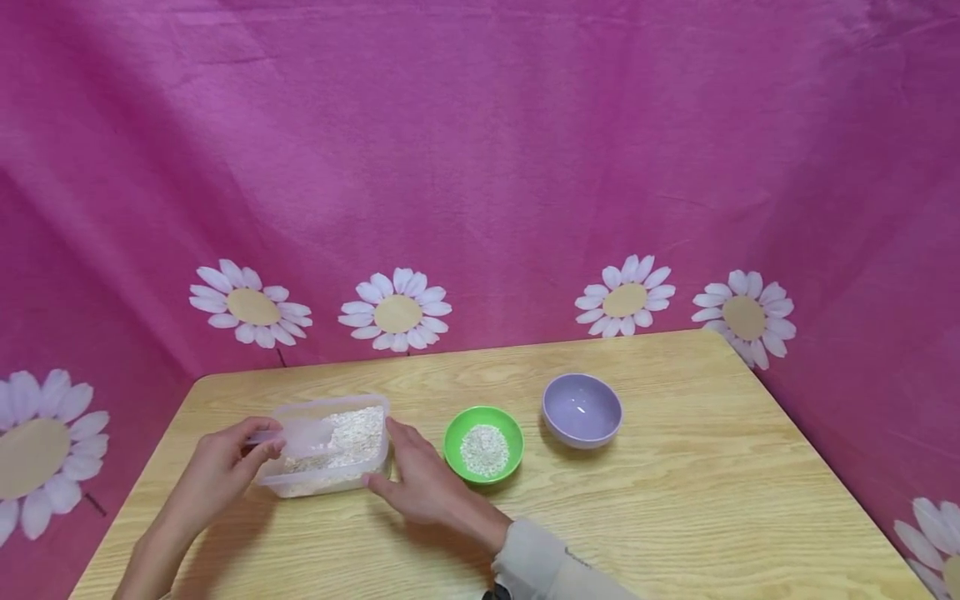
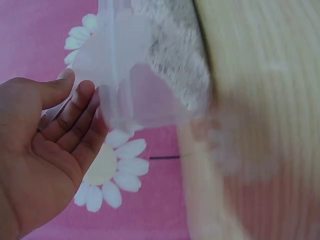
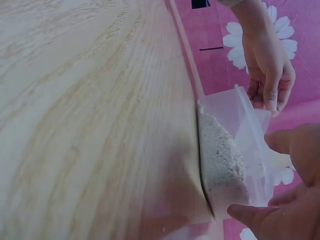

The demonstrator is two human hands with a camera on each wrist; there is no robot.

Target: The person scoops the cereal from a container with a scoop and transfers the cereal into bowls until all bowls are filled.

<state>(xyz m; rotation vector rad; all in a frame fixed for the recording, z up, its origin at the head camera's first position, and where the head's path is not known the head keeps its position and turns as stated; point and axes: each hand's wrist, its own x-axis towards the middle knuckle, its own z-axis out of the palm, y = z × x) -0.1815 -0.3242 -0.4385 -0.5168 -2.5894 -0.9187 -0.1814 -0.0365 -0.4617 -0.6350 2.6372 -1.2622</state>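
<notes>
A clear plastic container (image 1: 330,482), partly filled with pale oat-like flakes (image 1: 358,435), stands on the left of the table. Over its left part my left hand (image 1: 221,467) pinches the handle of a translucent plastic scoop (image 1: 303,440) between thumb and fingers. The scoop's flat, pale blade overlaps the flakes in the head view. At the container's right end, my right hand (image 1: 423,483) grips it, thumb at the near corner and fingers along the end wall. In the right wrist view, flakes (image 3: 220,155) slope inside the see-through wall. Beside the right hand sits a green bowl (image 1: 455,442).
The green bowl has a small heap of similar pale flakes (image 1: 484,450) in it. Farther right is a purple bowl (image 1: 581,407). All stand on a light wooden table (image 1: 675,500). A pink cloth with daisies (image 1: 480,167) hangs behind and at both sides.
</notes>
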